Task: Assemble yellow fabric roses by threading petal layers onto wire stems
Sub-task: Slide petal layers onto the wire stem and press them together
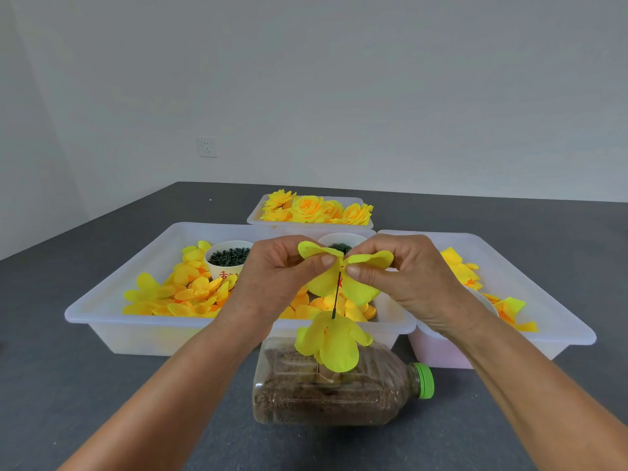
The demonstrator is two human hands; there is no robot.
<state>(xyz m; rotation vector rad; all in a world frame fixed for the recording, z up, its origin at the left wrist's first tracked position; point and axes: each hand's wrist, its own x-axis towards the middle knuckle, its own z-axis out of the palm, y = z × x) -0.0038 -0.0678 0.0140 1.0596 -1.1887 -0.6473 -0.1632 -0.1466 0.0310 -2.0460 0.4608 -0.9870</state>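
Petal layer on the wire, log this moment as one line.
both hands pinch petal layer | threading onto wire stem | earlier layer lower down | stem stands in bottle

A plain craft workroom; grey table (102, 334), white trays (112, 311) of yellow petals (190, 297), bare wall (339, 79).

There is one camera, worn on the person's head. It looks forward and down at the bottle (339, 385), which lies close, low in the middle. Behind the bottle come the trays (112, 300), then the wall (339, 79). Both arms reach in from the bottom edge.
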